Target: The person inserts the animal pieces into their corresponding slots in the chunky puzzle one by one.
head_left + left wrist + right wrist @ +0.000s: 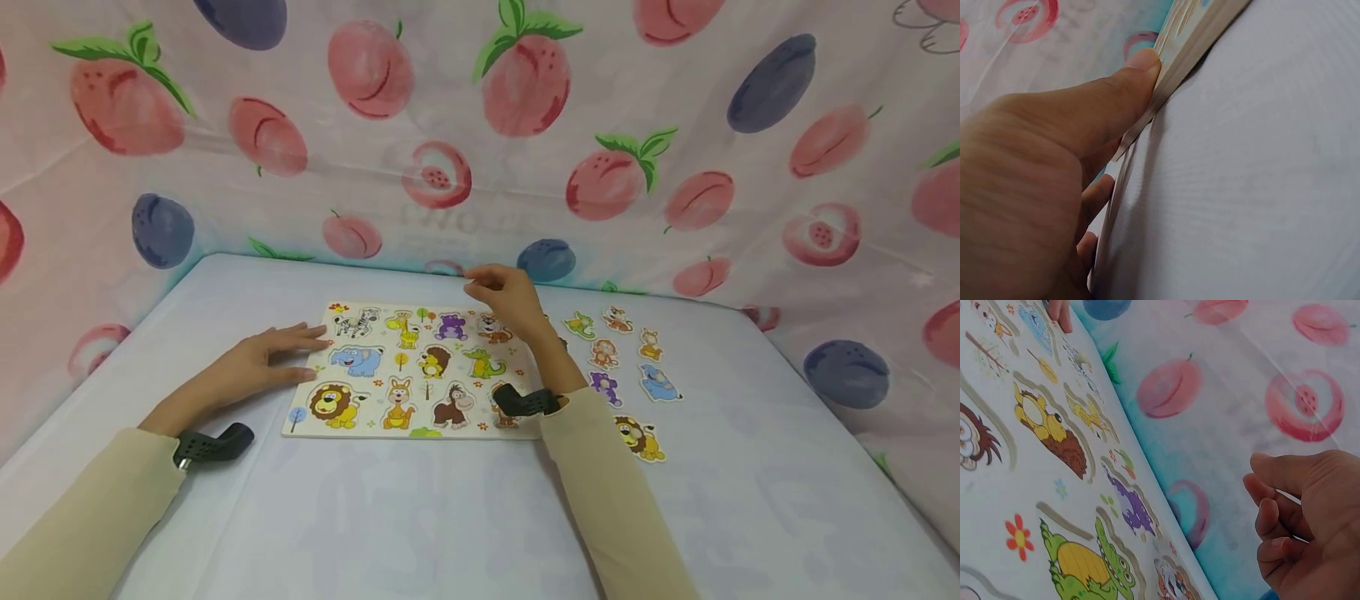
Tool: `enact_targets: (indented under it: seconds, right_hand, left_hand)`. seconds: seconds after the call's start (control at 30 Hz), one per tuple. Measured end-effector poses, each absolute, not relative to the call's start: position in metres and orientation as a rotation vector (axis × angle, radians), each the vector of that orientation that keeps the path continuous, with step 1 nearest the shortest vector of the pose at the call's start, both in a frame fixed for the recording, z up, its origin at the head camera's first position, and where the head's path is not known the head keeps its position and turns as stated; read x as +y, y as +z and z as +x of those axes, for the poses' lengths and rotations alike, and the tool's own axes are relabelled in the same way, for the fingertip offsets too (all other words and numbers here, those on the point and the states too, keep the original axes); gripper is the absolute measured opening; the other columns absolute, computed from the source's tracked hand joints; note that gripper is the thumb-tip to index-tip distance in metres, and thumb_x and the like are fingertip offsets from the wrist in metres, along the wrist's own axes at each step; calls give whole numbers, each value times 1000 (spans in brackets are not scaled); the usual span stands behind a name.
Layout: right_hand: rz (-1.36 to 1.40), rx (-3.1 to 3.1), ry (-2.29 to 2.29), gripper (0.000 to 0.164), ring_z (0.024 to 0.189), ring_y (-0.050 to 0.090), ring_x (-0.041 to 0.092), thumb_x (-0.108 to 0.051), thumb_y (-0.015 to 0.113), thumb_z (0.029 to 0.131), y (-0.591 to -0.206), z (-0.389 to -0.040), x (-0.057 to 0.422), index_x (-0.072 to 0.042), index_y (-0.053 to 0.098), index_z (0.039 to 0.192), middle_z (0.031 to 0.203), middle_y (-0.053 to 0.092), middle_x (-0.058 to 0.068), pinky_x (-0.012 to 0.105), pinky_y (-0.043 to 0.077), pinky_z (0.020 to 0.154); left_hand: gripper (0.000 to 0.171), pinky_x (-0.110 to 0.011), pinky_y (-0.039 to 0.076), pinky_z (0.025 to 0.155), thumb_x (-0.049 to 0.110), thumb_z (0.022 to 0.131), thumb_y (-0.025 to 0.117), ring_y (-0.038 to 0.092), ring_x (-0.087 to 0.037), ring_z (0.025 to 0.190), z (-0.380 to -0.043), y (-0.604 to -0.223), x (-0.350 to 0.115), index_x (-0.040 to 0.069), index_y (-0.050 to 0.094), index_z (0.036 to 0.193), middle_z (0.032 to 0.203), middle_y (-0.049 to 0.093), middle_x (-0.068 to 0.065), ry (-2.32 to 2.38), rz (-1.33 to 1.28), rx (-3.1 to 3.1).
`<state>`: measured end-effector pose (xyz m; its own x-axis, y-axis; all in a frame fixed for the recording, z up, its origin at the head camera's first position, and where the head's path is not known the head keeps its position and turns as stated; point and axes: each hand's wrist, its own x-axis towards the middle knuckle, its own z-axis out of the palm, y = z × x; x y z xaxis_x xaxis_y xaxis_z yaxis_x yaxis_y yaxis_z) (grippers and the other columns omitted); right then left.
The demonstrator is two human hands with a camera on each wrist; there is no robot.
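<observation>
A wooden animal puzzle board point(390, 392) lies flat, its outlined recesses showing printed animals such as an elephant, a lion and a crocodile. Along its left edge rests my left hand point(273, 360), fingers spread. The left wrist view shows the thumb point(1138, 78) of this hand on the board's edge. Raised over the far right corner, my right hand point(506, 300) has loosely bent fingers, thumb close to the index fingertip. Nothing shows between those fingers point(1272, 519) in the right wrist view. The right forearm covers part of the board's right side.
Loose animal pieces lie right of the board, among them a lion point(641, 439), an elephant point(660, 383), a purple hippo point(604, 388), a monkey point(603, 353) and a kangaroo point(651, 343). Some are partly behind the right arm. A fruit-printed cloth point(450, 108) hangs behind the white table point(360, 517).
</observation>
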<state>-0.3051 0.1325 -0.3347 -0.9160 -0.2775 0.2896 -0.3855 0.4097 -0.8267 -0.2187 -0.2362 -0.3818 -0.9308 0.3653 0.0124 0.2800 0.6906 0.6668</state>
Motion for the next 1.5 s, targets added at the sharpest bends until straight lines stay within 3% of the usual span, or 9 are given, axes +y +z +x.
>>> enact_targets:
  seconds: [0.17, 0.4, 0.9, 1.23, 1.5]
  right_hand:
    - [525, -2534, 1568, 25, 92, 59, 23, -18, 66, 92, -337, -307, 144, -9, 69, 115, 99, 65, 10, 42, 50, 81]
    - [395, -2528, 1590, 29, 102, 57, 21, -25, 66, 92, -346, -314, 163, -11, 68, 117, 109, 64, 6, 37, 47, 87]
    - [228, -2551, 1525, 33, 99, 58, 21, -28, 65, 92, -350, -318, 194, -11, 66, 120, 112, 64, 7, 35, 48, 78]
    - [123, -2577, 1521, 34, 103, 58, 24, -25, 65, 93, -361, -320, 211, -7, 65, 121, 115, 63, 9, 38, 48, 83]
    - [60, -2573, 1575, 34, 102, 56, 23, -23, 66, 92, -366, -323, 222, -7, 65, 123, 116, 63, 7, 37, 46, 86]
  left_hand:
    - [56, -64, 7, 109, 44, 85, 69, 15, -32, 143, -220, -381, -237, 22, 57, 135, 152, 34, -2, 1059, 545, 2783]
    - [57, -65, 6, 108, 44, 85, 69, 14, -33, 143, -218, -380, -239, 21, 57, 135, 153, 34, -3, 1076, 541, 2770]
    - [54, -68, 9, 106, 42, 85, 70, 15, -35, 143, -216, -379, -239, 20, 58, 134, 152, 34, -3, 1080, 522, 2768]
    - [56, -69, 12, 105, 45, 85, 69, 14, -34, 143, -216, -379, -237, 21, 57, 135, 153, 34, -2, 1074, 514, 2755]
    - [56, -66, 7, 108, 44, 86, 68, 14, -32, 144, -219, -378, -237, 22, 56, 136, 153, 33, -2, 1068, 542, 2758]
